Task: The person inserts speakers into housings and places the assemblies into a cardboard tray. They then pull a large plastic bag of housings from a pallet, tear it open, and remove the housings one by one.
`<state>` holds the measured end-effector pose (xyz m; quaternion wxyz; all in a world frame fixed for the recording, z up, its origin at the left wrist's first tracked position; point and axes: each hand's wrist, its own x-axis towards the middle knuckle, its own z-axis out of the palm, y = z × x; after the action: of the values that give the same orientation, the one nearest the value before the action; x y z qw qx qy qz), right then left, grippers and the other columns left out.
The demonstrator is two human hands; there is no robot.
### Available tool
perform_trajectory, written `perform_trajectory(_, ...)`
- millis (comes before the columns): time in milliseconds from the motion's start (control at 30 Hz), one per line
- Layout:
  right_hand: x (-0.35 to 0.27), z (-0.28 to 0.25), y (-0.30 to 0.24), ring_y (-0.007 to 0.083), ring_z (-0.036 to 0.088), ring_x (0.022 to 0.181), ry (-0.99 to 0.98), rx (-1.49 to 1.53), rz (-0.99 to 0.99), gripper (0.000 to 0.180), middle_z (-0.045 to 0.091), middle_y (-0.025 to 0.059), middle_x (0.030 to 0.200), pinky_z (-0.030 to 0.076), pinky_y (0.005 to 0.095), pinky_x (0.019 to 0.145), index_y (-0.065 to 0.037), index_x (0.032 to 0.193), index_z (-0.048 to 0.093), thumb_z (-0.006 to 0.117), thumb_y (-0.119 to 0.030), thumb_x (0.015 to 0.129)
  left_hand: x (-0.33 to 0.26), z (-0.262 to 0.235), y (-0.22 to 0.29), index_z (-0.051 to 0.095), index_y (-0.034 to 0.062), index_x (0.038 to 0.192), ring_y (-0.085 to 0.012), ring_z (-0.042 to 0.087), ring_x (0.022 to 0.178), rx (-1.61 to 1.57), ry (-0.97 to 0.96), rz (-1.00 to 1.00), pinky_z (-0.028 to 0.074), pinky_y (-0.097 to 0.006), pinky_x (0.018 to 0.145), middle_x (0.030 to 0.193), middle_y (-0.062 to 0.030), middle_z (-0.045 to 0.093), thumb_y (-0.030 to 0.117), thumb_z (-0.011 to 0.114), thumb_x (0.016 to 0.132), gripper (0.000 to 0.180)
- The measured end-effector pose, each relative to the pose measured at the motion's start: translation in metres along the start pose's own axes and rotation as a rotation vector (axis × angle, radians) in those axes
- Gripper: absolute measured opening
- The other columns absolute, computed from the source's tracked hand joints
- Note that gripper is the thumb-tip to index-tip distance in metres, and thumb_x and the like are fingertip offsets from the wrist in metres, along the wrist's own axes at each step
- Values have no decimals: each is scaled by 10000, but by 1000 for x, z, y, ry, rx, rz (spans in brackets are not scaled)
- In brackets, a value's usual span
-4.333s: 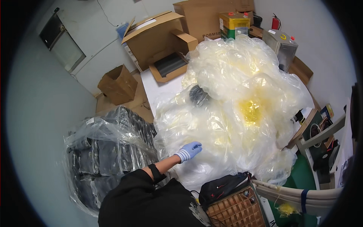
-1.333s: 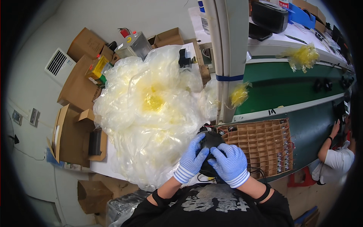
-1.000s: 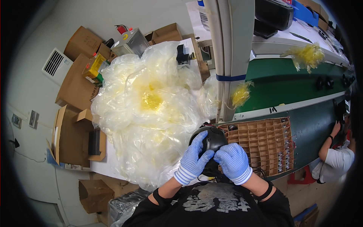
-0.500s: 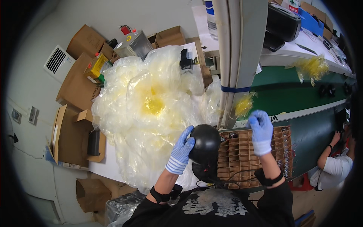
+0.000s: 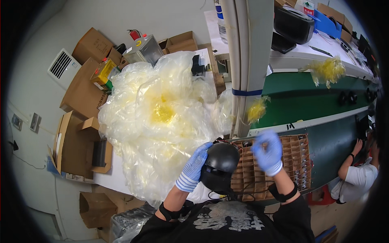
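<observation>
Gloved in blue and white, my left hand (image 5: 195,167) grips the left side of a black rounded shell (image 5: 223,157), its fingers along the edge. The shell has a smooth domed top; another dark rounded part (image 5: 214,180) sits just below it, nearer my body, with thin black cables by it. To the right my right hand (image 5: 268,153), in a matching glove, hovers above a cardboard divider tray (image 5: 247,174). Its fingers look curled into a pinch and are blurred by motion; whatever they hold cannot be made out.
A heap of clear, yellowish plastic bags (image 5: 158,129) covers the table on the left. Cardboard boxes (image 5: 77,146) and metal cans (image 5: 144,49) stand behind it. A pale post (image 5: 243,60) rises ahead of the tray. At far right, a person (image 5: 356,178) sits by the green bench (image 5: 324,150).
My right hand has moved left and down toward the shell. The black shell, with my left hand on it, has shifted slightly down and tilted, showing a fitting at its far edge.
</observation>
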<state>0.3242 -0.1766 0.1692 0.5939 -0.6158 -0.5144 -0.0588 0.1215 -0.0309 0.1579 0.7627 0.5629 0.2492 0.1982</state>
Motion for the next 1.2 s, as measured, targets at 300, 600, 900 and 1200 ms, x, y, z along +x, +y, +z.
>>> perform_trajectory(300, 5, -9, -23, 318, 426, 1186, -902, 238, 181, 883, 425, 195, 1288, 340, 379, 1005, 1, 1317, 333, 762, -377, 644, -21, 15, 13, 418, -36, 1239, -121, 499, 669, -190, -279, -230, 444, -288, 630, 796, -32, 477, 336, 462, 917, 494)
perform_trajectory(600, -55, -8, 30, 335, 449, 1176, -247, 1541, 829, 889, 462, 195, 1253, 390, 477, 980, -40, 1298, 379, 817, -349, 590, -32, 33, 44, 420, -39, 1173, -69, 309, 434, -416, -329, -6, 318, -236, 488, 596, 34, 300, 375, 514, 883, 514)
perform_trajectory(900, -42, -3, 16, 343, 516, 1046, 199, 1663, 883, 691, 524, 177, 1097, 424, 496, 935, -35, 1228, 427, 730, -311, 671, -29, 37, 12, 476, -57, 1086, -67, 338, 439, -385, -275, 61, 313, -214, 449, 600, 3, 397, 338, 551, 873, 455)
perform_trajectory(1200, -42, -88, 85, 290, 481, 1124, 580, 1141, 863, 598, 483, 153, 1220, 395, 432, 974, -24, 1255, 414, 636, -320, 785, -32, 8, -24, 476, -41, 1032, -68, 323, 422, -368, -184, -13, 277, -199, 386, 556, 16, 362, 369, 535, 879, 442)
